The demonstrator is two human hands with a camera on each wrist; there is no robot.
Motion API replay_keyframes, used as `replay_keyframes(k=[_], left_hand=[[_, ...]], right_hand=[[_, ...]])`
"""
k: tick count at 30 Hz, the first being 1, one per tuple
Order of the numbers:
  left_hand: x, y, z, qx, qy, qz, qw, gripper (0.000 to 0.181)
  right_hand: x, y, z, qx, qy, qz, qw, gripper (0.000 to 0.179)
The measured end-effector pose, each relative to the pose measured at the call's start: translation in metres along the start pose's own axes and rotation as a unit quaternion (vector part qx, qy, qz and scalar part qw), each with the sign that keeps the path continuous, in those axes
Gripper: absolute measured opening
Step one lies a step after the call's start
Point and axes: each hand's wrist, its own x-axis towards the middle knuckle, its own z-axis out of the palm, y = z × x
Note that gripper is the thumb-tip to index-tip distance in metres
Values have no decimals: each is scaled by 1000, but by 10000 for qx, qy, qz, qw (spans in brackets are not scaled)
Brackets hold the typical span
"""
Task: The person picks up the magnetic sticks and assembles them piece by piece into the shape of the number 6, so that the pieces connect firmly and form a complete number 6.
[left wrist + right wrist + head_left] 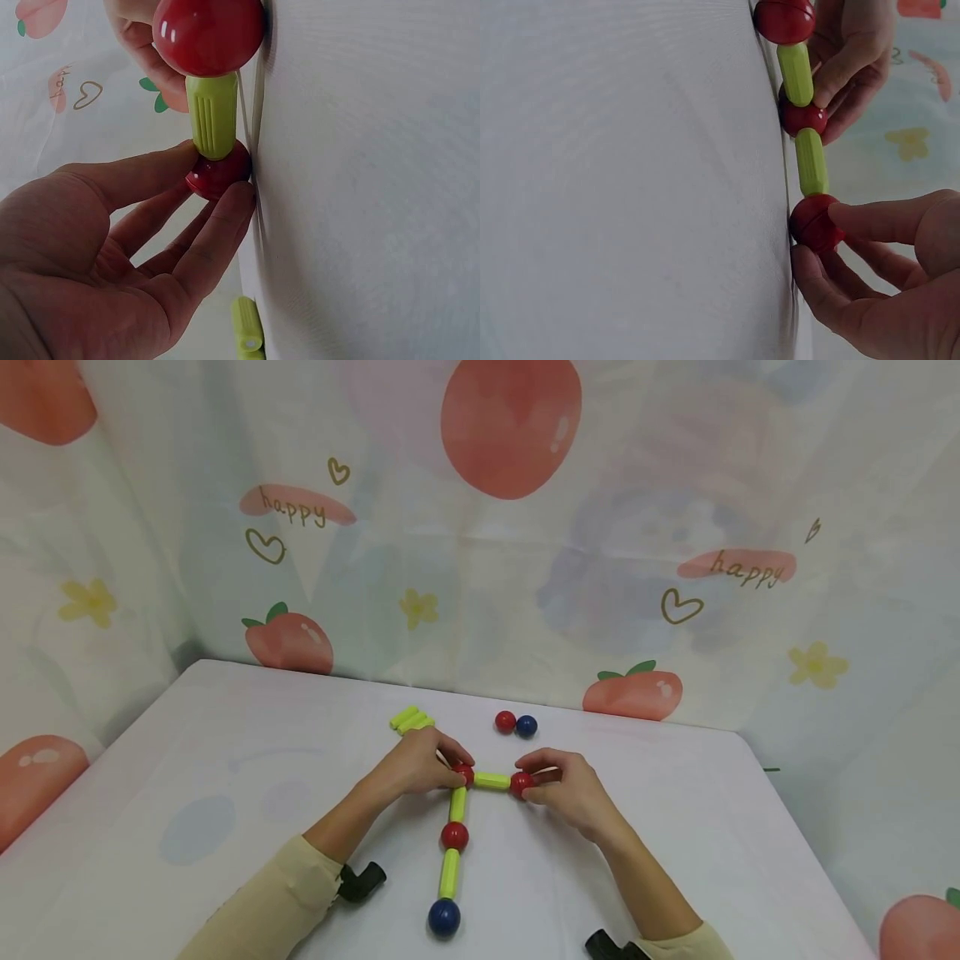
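Observation:
On the white table, red and blue balls and yellow-green rods are joined in an upside-down L. My left hand [418, 763] pinches the red ball [219, 174] at the corner between thumb and fingers. At the right end of the short arm, my right hand [573, 789] grips another red ball [817, 223]. A rod [492, 782] spans these two balls. From the corner a second rod [457, 806] runs toward me to a middle red ball [454, 836], then a third rod [448, 874] leads to a blue ball [444, 918].
Several loose yellow-green rods [411, 719] lie beyond my left hand. A loose red ball [506, 722] and a loose blue ball [527, 726] sit side by side farther back. A patterned cloth [480, 568] hangs behind the table. Black fittings [362, 882] are at both wrists.

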Motion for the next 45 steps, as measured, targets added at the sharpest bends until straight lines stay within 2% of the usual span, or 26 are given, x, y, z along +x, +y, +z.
replay_keyframes(k=[15, 21, 26, 28, 31, 34, 38, 40, 45], left_hand=[[-1, 0, -2, -42, -37, 27, 10000, 20], [0, -1, -4, -28, -180, 210, 9996, 21], [1, -6, -11, 34, -450, 449, 9980, 27], [2, -8, -15, 98, -438, 527, 9976, 26], [4, -11, -20, 330, -147, 535, 9979, 22], [6, -15, -26, 580, 350, 420, 9968, 18], [8, -20, -34, 696, 1074, 261, 9914, 18], [10, -22, -36, 726, 1328, 180, 9883, 19], [14, -23, -39, 914, 1502, 21, 9844, 23]], right_hand=[[-2, -1, 3, -380, 241, -65, 9990, 26], [-3, -3, 4, -482, 320, -48, 9983, 27], [-4, -3, 4, -461, 313, -50, 9984, 27], [-4, -3, 4, -453, 314, -41, 9985, 27], [-4, -2, 4, -445, 310, -39, 9985, 27], [-3, -1, 4, -454, 305, -43, 9985, 27], [-2, -1, 4, -452, 288, -60, 9985, 27], [-2, -1, 4, -449, 290, -56, 9986, 27], [-2, -1, 3, -442, 303, -30, 9986, 27]])
